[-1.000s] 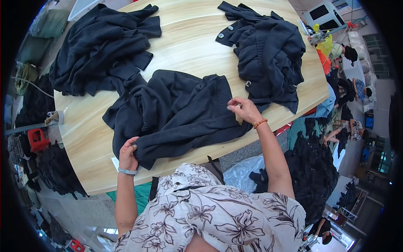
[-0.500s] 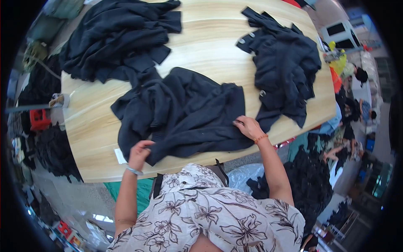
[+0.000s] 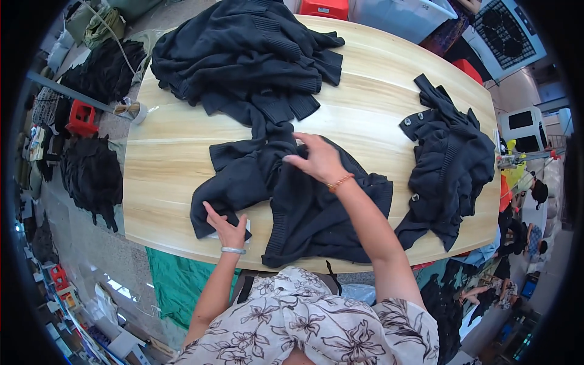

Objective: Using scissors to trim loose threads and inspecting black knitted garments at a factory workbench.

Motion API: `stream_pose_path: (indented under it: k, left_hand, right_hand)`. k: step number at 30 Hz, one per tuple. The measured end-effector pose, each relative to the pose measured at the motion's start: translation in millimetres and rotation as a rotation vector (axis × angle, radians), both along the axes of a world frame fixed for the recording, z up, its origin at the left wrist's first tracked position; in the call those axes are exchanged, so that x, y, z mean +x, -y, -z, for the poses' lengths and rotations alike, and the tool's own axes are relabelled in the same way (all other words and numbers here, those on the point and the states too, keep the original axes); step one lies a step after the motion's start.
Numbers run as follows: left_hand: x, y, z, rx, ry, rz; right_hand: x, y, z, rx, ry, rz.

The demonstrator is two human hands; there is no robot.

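Pale wood bench carries three dark knit heaps. At its near edge the left hand presses flat, fingers spread, on the corner of the black knit sweater lying mid-bench; the right hand, fingers loosely curled, pinches its upper fold. Soft, floppy and light, it looks best taken by hem or shoulders.

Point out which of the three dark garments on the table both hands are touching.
The middle dark garment, nearest the person: left hand presses its lower-left corner, right hand its top. The far pile and right-side garment lie untouched.
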State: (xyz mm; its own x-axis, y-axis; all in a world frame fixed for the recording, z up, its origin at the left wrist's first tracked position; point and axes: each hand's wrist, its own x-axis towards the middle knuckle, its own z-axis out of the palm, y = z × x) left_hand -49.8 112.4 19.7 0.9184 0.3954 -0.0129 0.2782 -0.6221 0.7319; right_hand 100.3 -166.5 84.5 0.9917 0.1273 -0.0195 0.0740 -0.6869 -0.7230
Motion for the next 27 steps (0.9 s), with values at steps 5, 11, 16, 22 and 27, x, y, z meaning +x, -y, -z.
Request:
stream_pose_path:
  k: [5, 11, 16, 22, 27]
  left_hand:
    - [41, -51, 10, 0.377, -0.227, 0.118]
    - [106, -104, -20, -0.381, 0.142, -0.075]
    - [181, 33, -165, -0.351, 0.654, 0.459]
    - [145, 151, -139, -0.239, 0.29, 1.26]
    - [87, 93, -1, 0.109, 0.071, 0.939]
  right_hand:
    - [10, -51, 50, -0.312, -0.12, -0.29]
    - [-28, -8, -6, 0.37, -0.259, -0.268]
    - [-102, 38, -42, 0.499, -0.406, -0.119]
    - [-211, 34, -15, 0.078, -0.33, -0.113]
    - [-236, 66, -9, 0.109, -0.398, 0.068]
